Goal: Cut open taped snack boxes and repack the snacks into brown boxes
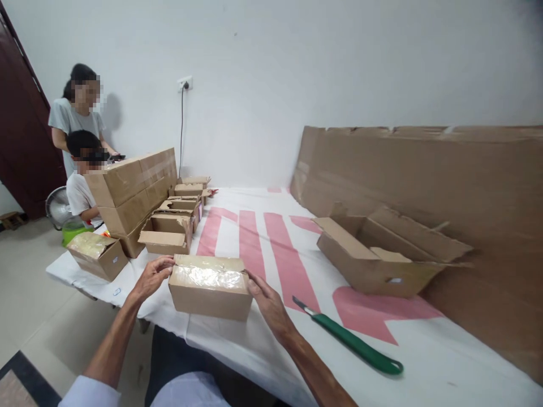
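A closed cardboard box (211, 298) sits at the table's near edge, with shiny clear tape across its top. My left hand (153, 278) grips its left end, fingers at the upper corner. At the opposite end, my right hand (269, 302) presses against the side, its fingertips near the top edge. Both palms face inward, so the box is held between them. To the right of my right hand lies a knife (354, 345) with a green handle and a short blade pointing away to the left.
An open cardboard box (369, 274) stands at right before a large cardboard sheet (424, 181). Several open boxes (165, 234) line the left, beside stacked sealed boxes (127, 198) and a taped box (99, 260). Two people (82, 121) are behind the stack. A fan (58, 208) stands there.
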